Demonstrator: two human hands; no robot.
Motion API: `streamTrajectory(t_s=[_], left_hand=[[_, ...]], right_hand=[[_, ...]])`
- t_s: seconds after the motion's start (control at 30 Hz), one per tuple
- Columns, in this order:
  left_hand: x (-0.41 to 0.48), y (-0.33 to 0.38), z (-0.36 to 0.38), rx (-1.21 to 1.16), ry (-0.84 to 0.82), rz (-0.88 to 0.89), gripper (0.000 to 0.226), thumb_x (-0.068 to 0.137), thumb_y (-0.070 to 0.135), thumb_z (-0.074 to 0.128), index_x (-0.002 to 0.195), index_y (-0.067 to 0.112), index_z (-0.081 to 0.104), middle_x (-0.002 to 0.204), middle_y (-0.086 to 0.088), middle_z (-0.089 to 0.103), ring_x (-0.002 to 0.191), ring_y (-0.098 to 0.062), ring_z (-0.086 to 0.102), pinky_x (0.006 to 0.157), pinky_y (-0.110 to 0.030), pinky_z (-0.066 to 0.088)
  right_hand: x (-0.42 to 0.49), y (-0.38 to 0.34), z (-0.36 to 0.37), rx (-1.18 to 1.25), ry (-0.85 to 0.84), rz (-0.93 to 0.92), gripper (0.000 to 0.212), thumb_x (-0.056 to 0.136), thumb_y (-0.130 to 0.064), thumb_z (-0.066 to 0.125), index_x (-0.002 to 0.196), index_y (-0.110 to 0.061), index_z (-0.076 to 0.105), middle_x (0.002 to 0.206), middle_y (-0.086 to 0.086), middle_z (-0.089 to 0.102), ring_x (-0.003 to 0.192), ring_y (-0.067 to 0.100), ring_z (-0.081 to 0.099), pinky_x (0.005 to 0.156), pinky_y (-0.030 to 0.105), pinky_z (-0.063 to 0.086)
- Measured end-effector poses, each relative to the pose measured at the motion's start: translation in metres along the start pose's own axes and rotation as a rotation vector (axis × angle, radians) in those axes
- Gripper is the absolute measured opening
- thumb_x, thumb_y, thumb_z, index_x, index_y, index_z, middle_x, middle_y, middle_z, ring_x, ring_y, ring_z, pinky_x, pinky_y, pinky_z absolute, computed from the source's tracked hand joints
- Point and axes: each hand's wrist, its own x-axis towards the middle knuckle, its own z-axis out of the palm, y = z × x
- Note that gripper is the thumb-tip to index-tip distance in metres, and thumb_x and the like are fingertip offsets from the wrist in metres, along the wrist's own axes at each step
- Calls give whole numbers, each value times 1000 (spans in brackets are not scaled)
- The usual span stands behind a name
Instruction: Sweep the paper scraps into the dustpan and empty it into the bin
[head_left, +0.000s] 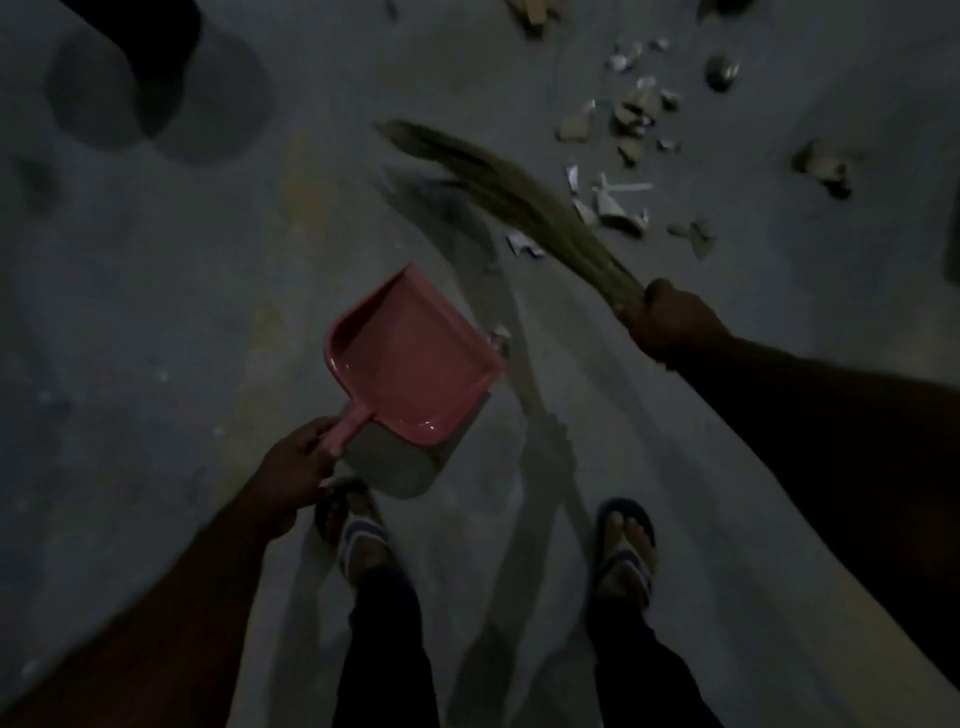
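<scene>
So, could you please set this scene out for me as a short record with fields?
left hand: grips the dustpan handle
dustpan: pink, looks empty, casts a shadow on the floor
right hand: grips the broom
broom: bristles blurred, pointing up-left
scraps: scattered on the floor beyond the broom
dark shape: top left, possibly the bin; cannot tell

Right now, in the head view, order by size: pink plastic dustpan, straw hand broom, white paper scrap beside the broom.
1. Pink plastic dustpan and straw hand broom: too close to rank; broom longer, dustpan broader.
2. White paper scrap: smallest.
</scene>
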Motion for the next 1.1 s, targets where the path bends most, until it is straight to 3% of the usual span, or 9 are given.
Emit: streamTrajectory(t_s=[0.1, 0.2, 0.37, 0.47, 0.57, 0.67, 0.77, 0.9, 1.1], left_hand=[[-11, -51, 42, -36, 59, -76, 41, 94, 0, 46, 128, 22, 54, 105, -10, 60, 76, -19, 51, 67, -28, 43], [-20, -86, 71, -60, 74, -131, 39, 94, -2, 44, 123, 22, 56, 93, -7, 61, 70, -18, 49, 64, -26, 40], [2, -86, 122, -95, 108, -83, 32, 94, -2, 45, 104, 23, 62, 72, -3, 61, 39, -2, 52, 46, -19, 42], [41, -67, 147, -72, 119, -19, 25, 95, 5, 45, 101, 22, 63, 76, -4, 55, 52, -12, 50, 55, -24, 38], [78, -39, 158, 13, 212, 41, 17, 95, 17, 47, 101, 26, 61, 85, -9, 56, 62, -19, 48, 62, -31, 43], [106, -17, 151, 305, 303, 158, 30, 88, 19, 49, 115, 13, 60, 102, -17, 61, 82, -34, 62, 76, -43, 53], [123, 0, 143, 623, 372, 229, 30, 90, 20, 50, 115, 5, 58, 115, -22, 62, 105, -40, 60, 90, -42, 48], [135, 12, 137, 754, 356, 235, 32, 93, 29, 52, 113, 4, 58, 116, -24, 61, 107, -41, 58, 89, -41, 46], [136, 2, 140, 853, 333, 260, 31, 92, 18, 55, 113, -5, 57, 118, -27, 60, 109, -43, 58, 89, -42, 45]], right_hand=[[14, 54, 5, -44, 66, -4, 51, 98, -56, 42, 118, -10, 46, 115, 21, 59, 99, 39, 60, 79, 42, 49], [30, 99, 1, -76, 115, 3, 56, 99, -56, 42, 121, -5, 47, 116, 24, 59, 95, 39, 59, 78, 42, 50], [59, 126, 1, -108, -10, 67, 59, 95, -61, 44, 120, -8, 50, 108, 19, 57, 88, 38, 61, 78, 47, 58], [69, 130, 14, -133, -71, 62, 53, 97, -57, 46, 117, -9, 50, 96, 15, 54, 81, 34, 61, 74, 46, 59], [68, 132, 31, -186, -91, -9, 56, 98, -56, 45, 126, -8, 51, 102, 14, 53, 87, 34, 60, 79, 45, 58], [59, 142, 50, -197, -105, -41, 55, 99, -55, 43, 129, -9, 48, 101, 13, 51, 86, 33, 57, 77, 43, 56], [44, 158, 69, -216, -115, -92, 55, 100, -55, 41, 131, -11, 47, 99, 15, 54, 81, 30, 55, 68, 35, 46], [19, 185, 86, -207, -99, -118, 53, 100, -55, 41, 133, -13, 45, 112, 20, 62, 84, 29, 54, 68, 35, 45], [-6, 215, 89, -152, 33, -73, 52, 100, -53, 46, 131, -12, 47, 109, 22, 64, 82, 30, 56, 68, 36, 46]])
